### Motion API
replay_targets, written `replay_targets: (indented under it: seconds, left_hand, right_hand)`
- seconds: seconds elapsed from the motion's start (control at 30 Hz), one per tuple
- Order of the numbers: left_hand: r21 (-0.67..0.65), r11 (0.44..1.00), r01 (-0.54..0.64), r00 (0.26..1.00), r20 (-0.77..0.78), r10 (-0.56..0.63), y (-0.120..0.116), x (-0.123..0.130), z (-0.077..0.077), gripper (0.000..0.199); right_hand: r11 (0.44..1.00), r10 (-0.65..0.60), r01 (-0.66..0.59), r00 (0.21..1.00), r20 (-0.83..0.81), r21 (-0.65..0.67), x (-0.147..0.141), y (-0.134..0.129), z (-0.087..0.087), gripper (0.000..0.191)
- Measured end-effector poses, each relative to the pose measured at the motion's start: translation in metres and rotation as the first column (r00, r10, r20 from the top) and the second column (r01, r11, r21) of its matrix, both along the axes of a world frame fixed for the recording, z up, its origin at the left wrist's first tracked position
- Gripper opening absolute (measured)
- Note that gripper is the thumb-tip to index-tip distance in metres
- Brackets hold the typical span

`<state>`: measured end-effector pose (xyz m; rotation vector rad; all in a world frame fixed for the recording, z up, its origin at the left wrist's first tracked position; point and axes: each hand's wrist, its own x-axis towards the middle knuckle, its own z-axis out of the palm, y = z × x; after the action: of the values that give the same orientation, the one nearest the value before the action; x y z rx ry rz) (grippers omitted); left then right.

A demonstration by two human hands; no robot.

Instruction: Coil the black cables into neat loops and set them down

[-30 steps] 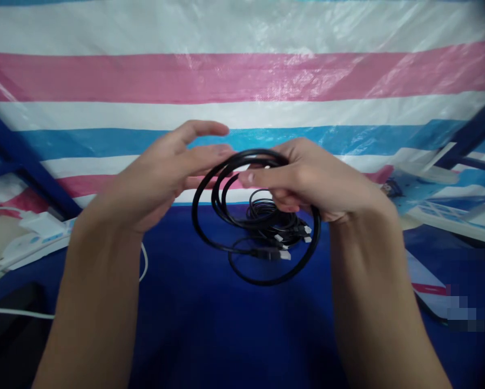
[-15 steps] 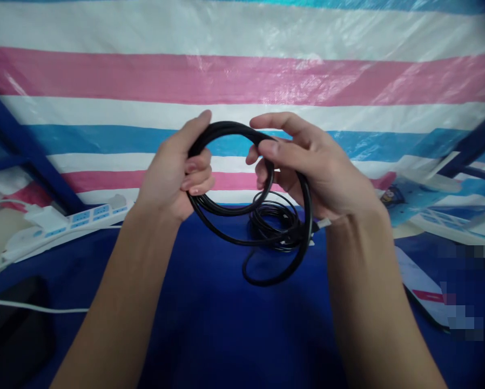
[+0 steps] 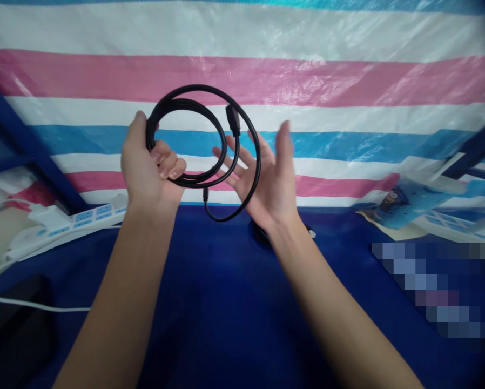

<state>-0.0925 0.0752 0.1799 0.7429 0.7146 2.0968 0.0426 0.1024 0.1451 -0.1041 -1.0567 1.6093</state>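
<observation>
A black cable [image 3: 256,173], looped into a loose coil, hangs in the air in front of me. My left hand [image 3: 151,156] is closed around the coil's left side, thumb up. One dark connector [image 3: 233,120] points upward inside the outer loop, and a smaller plug [image 3: 206,194] dangles below the coil. My right hand [image 3: 264,175] is open behind the right part of the loop, fingers spread and palm toward me; whether it touches the cable I cannot tell. A second black cable coil [image 3: 261,235] lies on the blue table, mostly hidden behind my right wrist.
On the left a white power strip [image 3: 92,216] with a charger plugged in lies on the blue table [image 3: 226,302]. A black object [image 3: 19,324] sits near left. A blue cup [image 3: 408,200] stands back right, near a blurred-out flat item [image 3: 437,292]. Striped sheeting [image 3: 242,32] hangs behind.
My left hand has moved left and slightly up with the cable. My right hand has let go of it and spread its fingers. The cable's loops have opened out, showing both connectors.
</observation>
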Motion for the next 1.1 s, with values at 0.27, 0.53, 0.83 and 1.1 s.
replay_targets:
  seconds: [0.27,0.53,0.83,1.1]
  left_hand:
    - [0.035,0.974,0.226,0.974,-0.030,-0.225,-0.004,0.031,0.000,0.050]
    - [-0.117,0.916,0.384,0.881,-0.252,-0.401,-0.002,0.040,-0.007,0.020]
    - [-0.218,0.905,0.365,0.863,-0.285,-0.416,0.003,0.023,-0.008,0.039]
    - [-0.157,0.962,0.226,0.897,-0.352,-0.268,0.014,0.023,-0.020,0.042]
  right_hand:
    - [0.980,-0.146,0.154,0.987,0.068,-0.124,-0.015,-0.006,0.004,0.006]
    - [0.943,-0.314,0.331,0.904,0.292,-0.011,0.016,0.002,0.016,0.020]
    - [0.799,-0.570,0.346,0.695,0.439,0.491,0.025,-0.010,0.021,0.024]
    - [0.608,-0.759,0.436,0.566,0.323,0.663,0.021,-0.020,0.022,0.028]
